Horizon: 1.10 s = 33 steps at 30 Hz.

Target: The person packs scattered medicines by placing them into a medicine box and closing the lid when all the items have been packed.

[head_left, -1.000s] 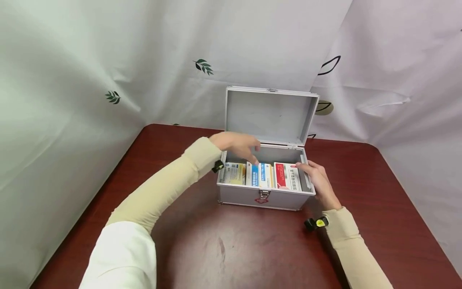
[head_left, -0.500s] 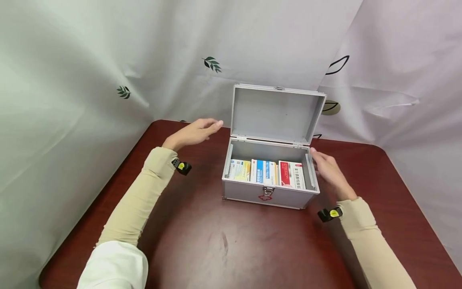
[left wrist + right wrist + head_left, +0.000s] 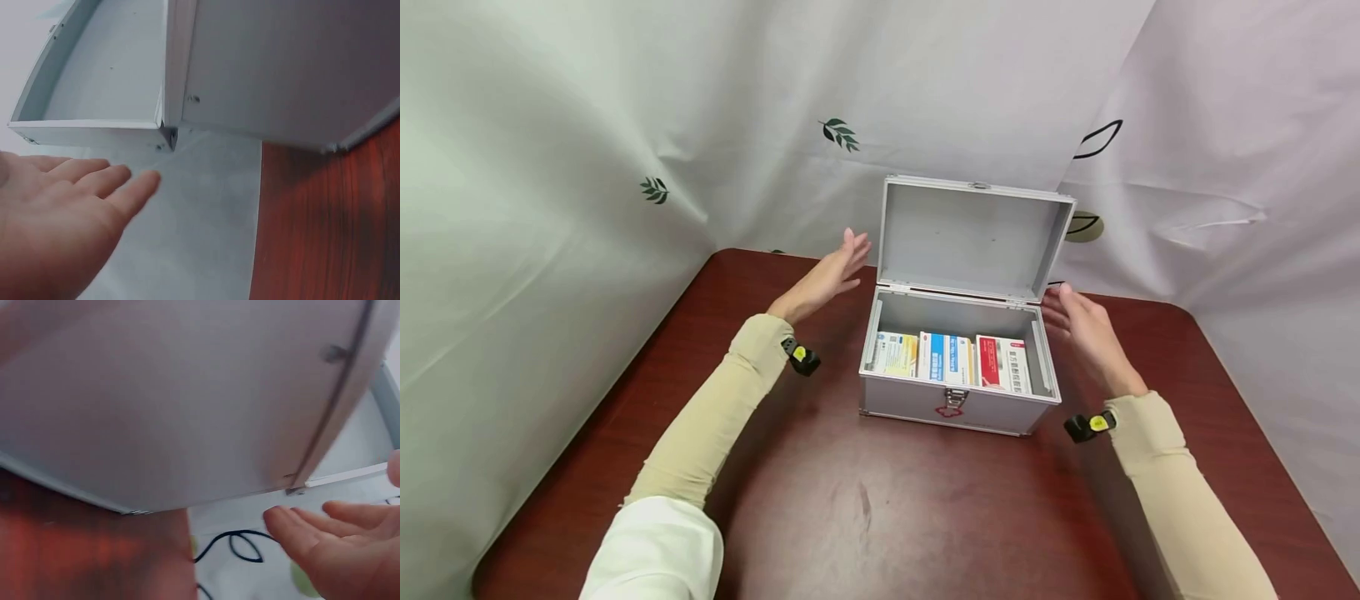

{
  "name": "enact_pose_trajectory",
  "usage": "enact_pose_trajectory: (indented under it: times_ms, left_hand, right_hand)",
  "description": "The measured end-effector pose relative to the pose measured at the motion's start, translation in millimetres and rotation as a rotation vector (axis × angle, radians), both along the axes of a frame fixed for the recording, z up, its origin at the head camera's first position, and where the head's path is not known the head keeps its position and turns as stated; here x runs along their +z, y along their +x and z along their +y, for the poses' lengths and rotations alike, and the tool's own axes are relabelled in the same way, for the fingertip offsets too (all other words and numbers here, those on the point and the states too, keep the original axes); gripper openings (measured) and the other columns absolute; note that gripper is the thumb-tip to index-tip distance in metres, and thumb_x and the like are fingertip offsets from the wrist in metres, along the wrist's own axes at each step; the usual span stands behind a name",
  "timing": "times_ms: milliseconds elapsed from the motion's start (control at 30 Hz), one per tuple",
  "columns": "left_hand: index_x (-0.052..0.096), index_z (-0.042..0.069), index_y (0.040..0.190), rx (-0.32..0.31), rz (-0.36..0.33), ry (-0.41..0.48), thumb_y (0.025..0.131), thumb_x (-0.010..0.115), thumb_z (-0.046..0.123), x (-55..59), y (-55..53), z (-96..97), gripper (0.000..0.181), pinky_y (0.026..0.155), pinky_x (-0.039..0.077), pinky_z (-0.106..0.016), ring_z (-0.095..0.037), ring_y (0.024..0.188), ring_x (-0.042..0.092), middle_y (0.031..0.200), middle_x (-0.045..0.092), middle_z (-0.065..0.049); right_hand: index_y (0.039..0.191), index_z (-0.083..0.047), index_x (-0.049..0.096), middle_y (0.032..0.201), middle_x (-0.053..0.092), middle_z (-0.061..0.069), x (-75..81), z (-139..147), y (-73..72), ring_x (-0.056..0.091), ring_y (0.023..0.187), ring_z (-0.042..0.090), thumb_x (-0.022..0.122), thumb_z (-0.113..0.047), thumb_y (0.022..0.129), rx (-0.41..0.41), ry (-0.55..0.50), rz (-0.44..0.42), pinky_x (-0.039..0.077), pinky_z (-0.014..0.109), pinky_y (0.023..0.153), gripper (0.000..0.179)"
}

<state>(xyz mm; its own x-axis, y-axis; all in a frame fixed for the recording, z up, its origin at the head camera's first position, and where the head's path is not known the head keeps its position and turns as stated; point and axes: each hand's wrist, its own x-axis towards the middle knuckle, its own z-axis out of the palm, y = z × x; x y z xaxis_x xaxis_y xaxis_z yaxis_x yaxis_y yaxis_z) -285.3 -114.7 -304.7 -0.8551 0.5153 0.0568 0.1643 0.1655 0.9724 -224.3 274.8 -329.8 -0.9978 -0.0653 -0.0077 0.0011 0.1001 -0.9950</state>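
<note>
A silver metal medicine case point(image 3: 910, 398) stands on the table with its lid point(image 3: 973, 237) raised upright at the back. Inside it several medicine boxes stand in a row: a white and yellow box point(image 3: 895, 354), a blue and white box point(image 3: 945, 358) and a red and white box point(image 3: 1002, 364). My left hand point(image 3: 823, 279) is held in the air beside the lid's left side, fingers extended and holding nothing. On the other side my right hand point(image 3: 1090, 333) is raised near the case's back right corner, its fingers straight. Both wrist views show the palms close to the case's outer walls.
The dark red wooden table point(image 3: 865, 508) reaches around the case on every side. White curtains point(image 3: 760, 100) with leaf prints hang close behind and beside it. A black camera band sits on each wrist.
My left hand has left the space over the medicine boxes and swung out to the case's left. My right hand has let go of the right rim and moved back along that side.
</note>
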Motion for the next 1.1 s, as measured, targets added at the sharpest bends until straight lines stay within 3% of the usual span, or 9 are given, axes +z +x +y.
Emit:
enact_pose_trajectory:
  times_ms: [233, 433, 633, 833, 967, 1100]
  left_hand:
    - [0.013, 0.017, 0.149, -0.016, -0.088, 0.325, 0.088, 0.001, 0.064, 9.9, -6.2, 13.4, 0.078, 0.112, 0.013, -0.041, -0.021, 0.14, 0.013, 0.153, 0.014, -0.001]
    - [0.016, 0.013, 0.148, 0.0, -0.115, 0.443, 0.086, 0.0, 0.067, 34.7, -15.4, 26.5, 0.083, 0.112, 0.016, -0.039, -0.018, 0.138, 0.018, 0.152, 0.018, 0.001]
    - [0.018, 0.019, 0.148, 0.038, -0.178, 0.416, 0.083, 0.003, 0.073, 58.7, -19.6, 33.7, 0.086, 0.11, 0.017, -0.046, -0.023, 0.139, 0.015, 0.153, 0.014, 0.005]
    - [0.018, 0.018, 0.148, 0.025, -0.202, 0.376, 0.084, 0.003, 0.072, 70.1, -16.1, 31.6, 0.085, 0.111, 0.016, -0.042, -0.022, 0.139, 0.013, 0.154, 0.011, 0.003]
    - [0.019, 0.016, 0.148, 0.002, -0.195, 0.362, 0.084, 0.002, 0.071, 74.1, -8.8, 28.0, 0.086, 0.112, 0.013, -0.038, -0.021, 0.139, 0.014, 0.154, 0.012, 0.0]
    - [0.018, 0.013, 0.147, -0.013, -0.146, 0.328, 0.086, 0.002, 0.069, 76.5, 7.2, 23.3, 0.085, 0.113, 0.012, -0.037, -0.019, 0.139, 0.016, 0.153, 0.013, -0.002]
  right_hand:
    - [0.145, 0.0, 0.018, 0.147, 0.018, 0.026, 34.5, -5.5, -18.7, 0.024, 0.135, 0.032, 0.034, -0.048, 0.095, -0.004, -0.102, 0.099, 0.026, 0.045, 0.106, 0.072]
    - [0.146, -0.006, 0.021, 0.147, 0.022, 0.023, 64.7, -9.7, -31.3, 0.025, 0.134, 0.031, 0.032, -0.047, 0.096, -0.04, -0.147, 0.179, 0.021, 0.046, 0.108, 0.065]
    - [0.147, -0.008, 0.018, 0.147, 0.02, 0.024, 77.9, -10.7, -35.0, 0.024, 0.135, 0.031, 0.033, -0.046, 0.095, -0.023, -0.172, 0.187, 0.019, 0.048, 0.108, 0.066]
    - [0.146, -0.006, 0.02, 0.148, 0.02, 0.022, 82.0, -10.1, -27.4, 0.023, 0.135, 0.03, 0.032, -0.047, 0.096, -0.005, -0.202, 0.188, 0.018, 0.048, 0.109, 0.066]
    - [0.145, -0.004, 0.025, 0.148, 0.022, 0.021, 82.7, -8.4, -17.5, 0.025, 0.135, 0.029, 0.031, -0.046, 0.096, 0.023, -0.206, 0.215, 0.022, 0.044, 0.108, 0.064]
    - [0.144, -0.002, 0.026, 0.148, 0.023, 0.019, 81.9, -9.9, -1.4, 0.023, 0.136, 0.028, 0.031, -0.042, 0.097, 0.051, -0.197, 0.275, 0.026, 0.04, 0.108, 0.062]
